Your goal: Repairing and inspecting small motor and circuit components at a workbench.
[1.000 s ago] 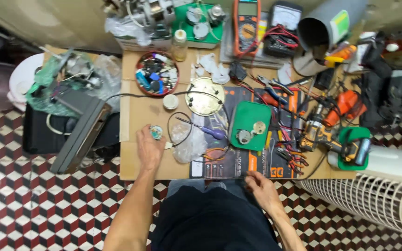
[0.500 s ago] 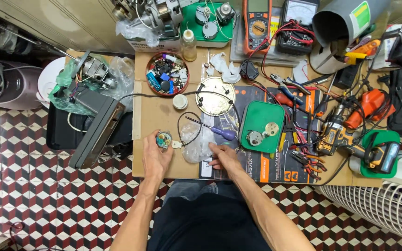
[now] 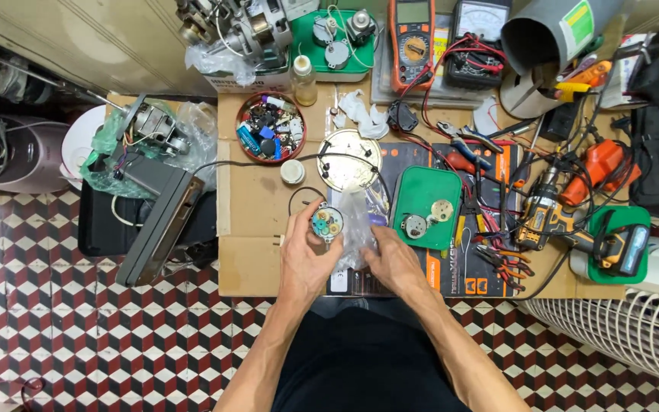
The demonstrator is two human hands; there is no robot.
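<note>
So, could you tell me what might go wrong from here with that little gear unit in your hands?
Three risks, I think. The open gear unit in your left hand shows loose-looking coloured gears; tilting it may spill them onto the checkered floor. Your right hand rests on the clear plastic bag, which could slide and drag small parts. The black wire looping beside the unit might snag your fingers.

Bright even daylight, soft shadows, sharp centre, wide-angle bending at edges, slight glare at left
</note>
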